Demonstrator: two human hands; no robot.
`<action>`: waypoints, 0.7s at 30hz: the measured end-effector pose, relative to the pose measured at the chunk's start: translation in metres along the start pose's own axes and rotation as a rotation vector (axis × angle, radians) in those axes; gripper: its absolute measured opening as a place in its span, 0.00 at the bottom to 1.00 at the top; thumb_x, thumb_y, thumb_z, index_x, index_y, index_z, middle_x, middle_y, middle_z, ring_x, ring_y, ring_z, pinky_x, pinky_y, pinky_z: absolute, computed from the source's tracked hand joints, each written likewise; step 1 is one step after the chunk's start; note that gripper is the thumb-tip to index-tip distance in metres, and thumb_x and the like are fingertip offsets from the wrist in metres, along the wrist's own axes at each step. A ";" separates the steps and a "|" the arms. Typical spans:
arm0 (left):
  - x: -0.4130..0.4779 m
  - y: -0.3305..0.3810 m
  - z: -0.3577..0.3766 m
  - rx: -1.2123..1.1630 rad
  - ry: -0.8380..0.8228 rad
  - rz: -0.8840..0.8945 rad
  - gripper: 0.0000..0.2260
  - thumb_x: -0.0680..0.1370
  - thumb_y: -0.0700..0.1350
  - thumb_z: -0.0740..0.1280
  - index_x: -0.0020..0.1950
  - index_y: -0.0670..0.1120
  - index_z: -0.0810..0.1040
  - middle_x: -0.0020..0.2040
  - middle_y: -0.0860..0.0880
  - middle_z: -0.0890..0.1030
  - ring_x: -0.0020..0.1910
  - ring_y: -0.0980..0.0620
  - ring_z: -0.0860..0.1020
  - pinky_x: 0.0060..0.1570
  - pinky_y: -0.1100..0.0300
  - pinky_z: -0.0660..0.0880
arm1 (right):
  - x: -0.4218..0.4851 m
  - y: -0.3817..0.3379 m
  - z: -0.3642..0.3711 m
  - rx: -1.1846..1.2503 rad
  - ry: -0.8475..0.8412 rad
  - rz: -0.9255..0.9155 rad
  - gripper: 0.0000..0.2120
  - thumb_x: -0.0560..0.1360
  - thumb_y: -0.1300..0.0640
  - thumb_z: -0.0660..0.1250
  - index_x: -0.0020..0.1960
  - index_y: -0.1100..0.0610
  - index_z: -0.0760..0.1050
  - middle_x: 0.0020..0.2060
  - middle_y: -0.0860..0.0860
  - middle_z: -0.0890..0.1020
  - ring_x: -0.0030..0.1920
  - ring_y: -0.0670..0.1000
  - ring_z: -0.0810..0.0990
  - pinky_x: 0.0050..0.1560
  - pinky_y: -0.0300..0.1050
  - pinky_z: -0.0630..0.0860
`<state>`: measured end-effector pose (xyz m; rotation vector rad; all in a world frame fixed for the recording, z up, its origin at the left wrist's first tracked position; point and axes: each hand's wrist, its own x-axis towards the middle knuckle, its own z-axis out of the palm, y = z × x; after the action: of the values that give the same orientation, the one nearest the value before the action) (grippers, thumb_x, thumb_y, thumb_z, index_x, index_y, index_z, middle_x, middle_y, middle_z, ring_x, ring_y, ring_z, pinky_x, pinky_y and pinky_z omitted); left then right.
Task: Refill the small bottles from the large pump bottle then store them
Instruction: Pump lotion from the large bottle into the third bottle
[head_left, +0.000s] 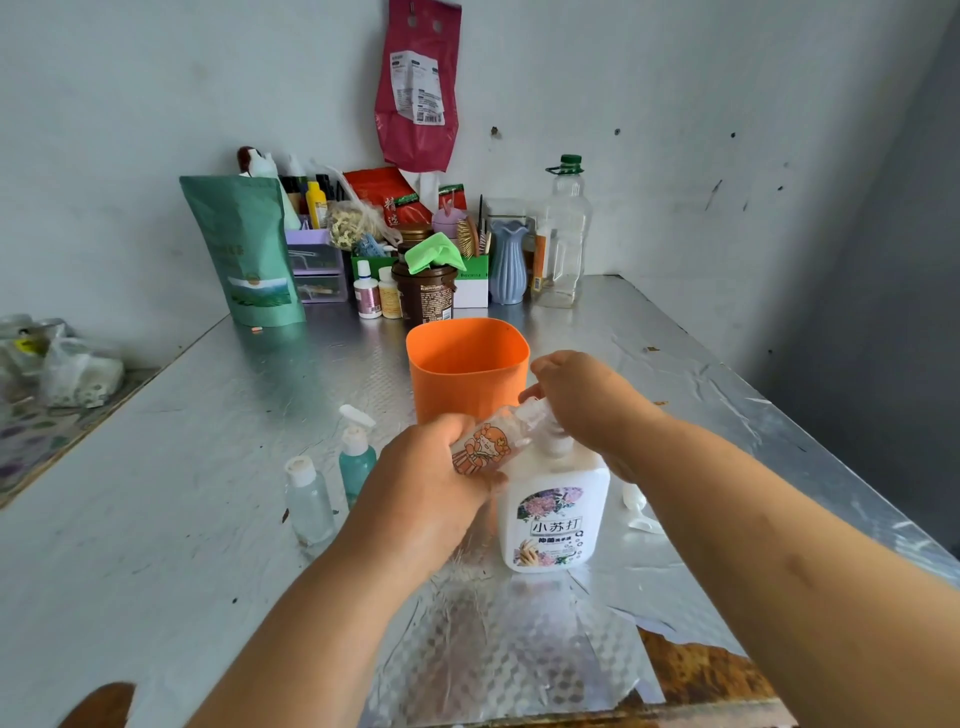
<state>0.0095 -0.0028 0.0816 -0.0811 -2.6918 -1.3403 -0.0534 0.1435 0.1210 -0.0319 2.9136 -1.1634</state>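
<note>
Mid-frame, our left hand (431, 480) is gripping the cartoon bottle (485, 448) while our right hand (587, 400) is curling over the large pump bottle (553, 514).

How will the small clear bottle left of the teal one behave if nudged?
The clear bottle looks nearly empty, so it is probably light. Tall, narrow, standing on the shiny table covering: likely tips or skids easily. Translucent plastic probably flexes rather than cracks.

The table (675, 364) wears shiny embossed metallic foil, wrinkled at the right; rough bare wood (701, 670) shows at its near edge. The pump bottle (556, 509) is glossy white plastic, the orange cup (467, 374) smooth matt plastic, the stickered small bottle (483, 447) and capped small bottle (309, 504) cloudy translucent plastic.
</note>
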 end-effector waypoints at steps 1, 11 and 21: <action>-0.001 0.001 -0.001 0.002 -0.001 0.002 0.12 0.72 0.46 0.75 0.55 0.53 0.81 0.49 0.58 0.84 0.49 0.57 0.82 0.53 0.51 0.78 | 0.000 -0.001 -0.001 0.008 -0.003 0.009 0.17 0.81 0.63 0.50 0.62 0.67 0.72 0.58 0.65 0.76 0.60 0.64 0.75 0.59 0.55 0.73; -0.001 0.004 -0.003 -0.012 -0.007 0.011 0.13 0.73 0.45 0.75 0.56 0.54 0.81 0.49 0.59 0.84 0.48 0.58 0.82 0.52 0.52 0.79 | 0.001 -0.006 -0.009 -0.005 -0.026 0.034 0.18 0.81 0.61 0.50 0.62 0.68 0.72 0.59 0.67 0.76 0.61 0.65 0.74 0.58 0.55 0.73; 0.003 0.000 -0.001 0.007 -0.012 0.006 0.12 0.72 0.46 0.75 0.55 0.54 0.81 0.49 0.59 0.84 0.49 0.58 0.81 0.51 0.55 0.78 | 0.005 0.000 -0.003 -0.059 -0.009 -0.002 0.16 0.81 0.64 0.52 0.62 0.67 0.73 0.58 0.65 0.77 0.59 0.64 0.76 0.59 0.54 0.74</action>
<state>0.0062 -0.0038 0.0825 -0.0967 -2.7036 -1.3325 -0.0586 0.1450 0.1232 -0.0392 2.9405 -1.0740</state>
